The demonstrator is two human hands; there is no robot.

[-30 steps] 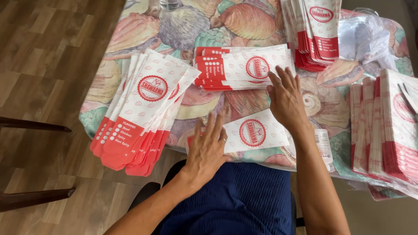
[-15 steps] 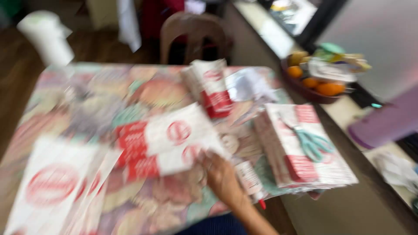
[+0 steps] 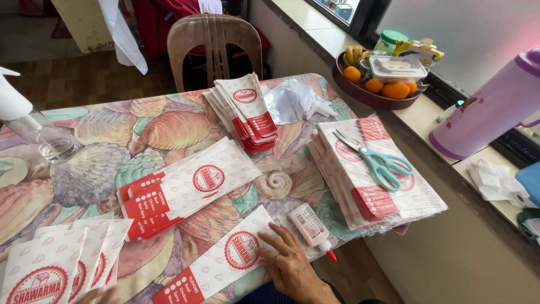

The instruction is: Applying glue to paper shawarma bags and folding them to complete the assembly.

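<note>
Head view. Right hand (image 3: 289, 264) flat at the near edge of the table (image 3: 101, 141), palm down, fingers (image 3: 281, 236) spread and pressed on the right end of a white and red paper sleeve (image 3: 225, 264). Sleeve lying flat, angled along the near edge, round red emblem near the middle, red band at its lower left end. Glue bottle (image 3: 311, 225) on its side just beside the right hand, red tip toward the near edge, close to the fingertips; contact cannot be told. Left hand (image 3: 95, 295) barely visible at the bottom edge of the view, only fingertips showing at the fanned sleeves (image 3: 62, 264) in the near left corner; finger state cannot be told.

Further sleeve pile (image 3: 185, 188) at the table centre, overlapped. Stack of folded sleeves (image 3: 244, 110) toward the far edge, crumpled plastic bag (image 3: 295, 101) just beside it. Wrapped bundle of sleeves (image 3: 374, 174) at the right edge, teal scissors (image 3: 379, 160) lying on top. Spray bottle (image 3: 22, 124) at the left edge. Plastic chair (image 3: 214, 48) behind the far edge. Fruit tray (image 3: 379, 81) and lilac jug (image 3: 495, 107) on the ledge to the right, apart from the table
</note>
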